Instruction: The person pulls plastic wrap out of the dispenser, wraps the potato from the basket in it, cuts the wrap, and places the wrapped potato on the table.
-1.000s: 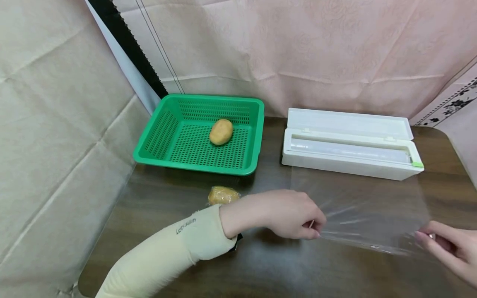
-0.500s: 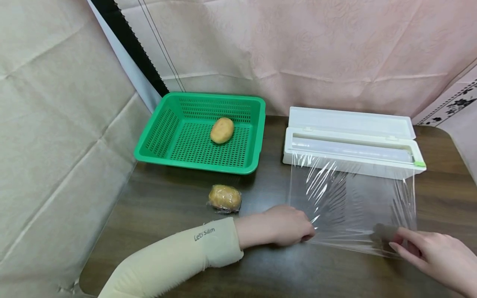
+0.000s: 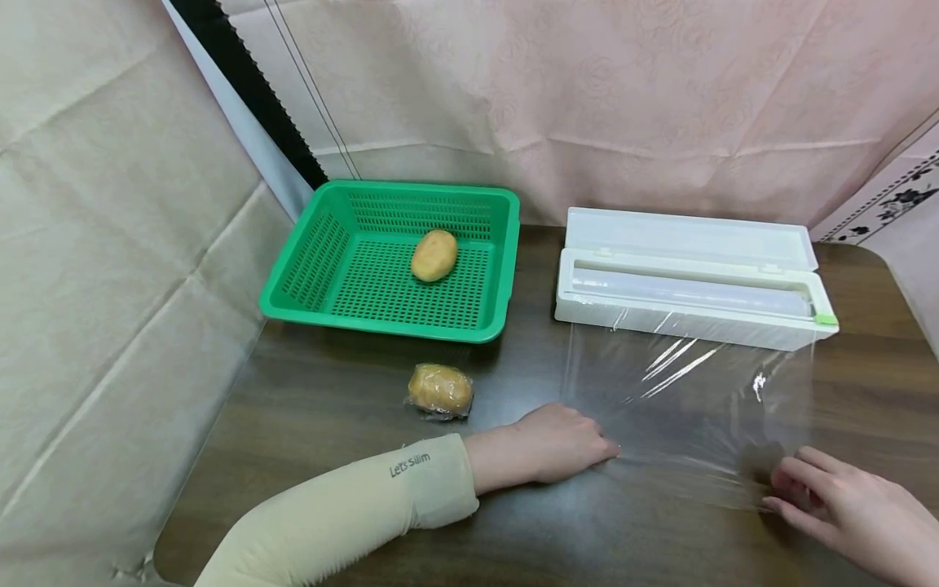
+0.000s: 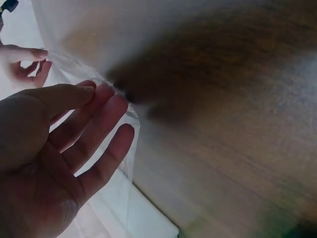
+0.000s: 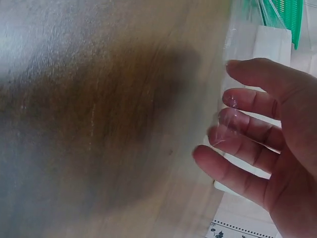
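Observation:
A clear sheet of plastic wrap (image 3: 689, 408) runs from its white dispenser box (image 3: 689, 322) toward the front of the table. At the sheet's near left corner, my left hand (image 3: 561, 444) pinches the edge between thumb and index finger, as the left wrist view shows. My right hand (image 3: 836, 497) is at the near right corner. There the right wrist view shows loosely bent fingers (image 5: 242, 141) with film clinging to them, the thumb standing apart. A potato wrapped in film (image 3: 440, 390) lies left of my left hand.
A green basket (image 3: 381, 330) with a bare potato (image 3: 434, 255) in it stands at the back left. The box's lid (image 3: 689, 236) is raised behind the roll (image 3: 689, 292). Cloth (image 3: 623, 106) hangs behind the wooden table (image 3: 308, 391).
My hands have come down toward the table, the right one moving left and loosening its pinch. The sheet tightened, then slackened and lowered. The wrapped potato came fully into view.

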The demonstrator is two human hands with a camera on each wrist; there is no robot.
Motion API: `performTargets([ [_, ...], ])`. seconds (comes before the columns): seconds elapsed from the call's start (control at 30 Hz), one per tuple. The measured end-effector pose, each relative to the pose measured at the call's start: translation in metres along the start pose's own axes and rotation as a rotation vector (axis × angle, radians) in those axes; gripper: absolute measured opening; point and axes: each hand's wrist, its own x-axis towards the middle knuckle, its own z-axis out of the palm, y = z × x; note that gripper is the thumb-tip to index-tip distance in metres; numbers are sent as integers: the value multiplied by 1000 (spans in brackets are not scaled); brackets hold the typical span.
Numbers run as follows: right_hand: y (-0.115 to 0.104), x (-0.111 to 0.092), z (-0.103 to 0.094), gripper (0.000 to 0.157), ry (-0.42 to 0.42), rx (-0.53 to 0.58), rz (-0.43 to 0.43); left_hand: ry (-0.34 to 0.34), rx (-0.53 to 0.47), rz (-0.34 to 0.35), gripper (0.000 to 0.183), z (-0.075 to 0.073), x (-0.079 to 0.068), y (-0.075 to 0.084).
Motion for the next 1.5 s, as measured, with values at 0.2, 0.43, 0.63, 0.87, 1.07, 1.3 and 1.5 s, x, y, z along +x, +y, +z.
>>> performTargets([
  [0.2,2,-3,2,45,2,1,-8,51,86,9,21,5,1,1],
  [0.43,1,8,-2,36,-9,-4,25,115,129,16,19,9,1,3],
  [0.63,1,26,-1,42,37,-41,-12,112,127,-30,22,10,0,1],
  [0.87,7,32,9,53,61,47,-51,110,87,-123,26,12,-1,-3],
  [1.07,14,34,17,57,105,89,-80,96,82,-154,33,12,-2,-6],
  [1.3,20,29,26,72,129,91,-116,100,96,-179,39,8,-5,-9],
  [1.5,23,22,29,70,88,90,-78,121,77,-177,38,-5,-11,-13],
])
